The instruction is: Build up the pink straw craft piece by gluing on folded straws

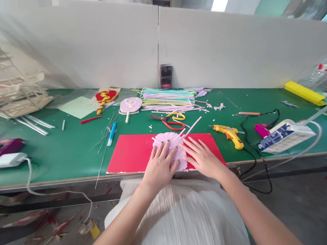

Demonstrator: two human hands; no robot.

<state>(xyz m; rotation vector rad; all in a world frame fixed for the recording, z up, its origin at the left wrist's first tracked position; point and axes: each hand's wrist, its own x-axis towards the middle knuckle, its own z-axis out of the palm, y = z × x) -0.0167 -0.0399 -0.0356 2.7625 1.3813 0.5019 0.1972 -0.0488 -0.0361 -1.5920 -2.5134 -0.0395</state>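
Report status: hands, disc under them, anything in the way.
Left hand spread on lilac disc; right hand at its right edge. Disc on red sheet. Scissors close beyond.

**Green tabletop [67,161] was strewn with tools and strips**

A red sheet [131,153] was laid at the front edge, lower centre of the frame. Scissors [165,119] and coloured strips [166,98] were spread near the centre. A blue pen-like tool [112,133] was set left of centre, a yellow glue gun [229,134] right of centre, and a carton [286,136] was placed farther right.

Craft workshop: glue gun [230,133], scissors [164,118] and coloured strips [169,98] on a green workbench [64,161].
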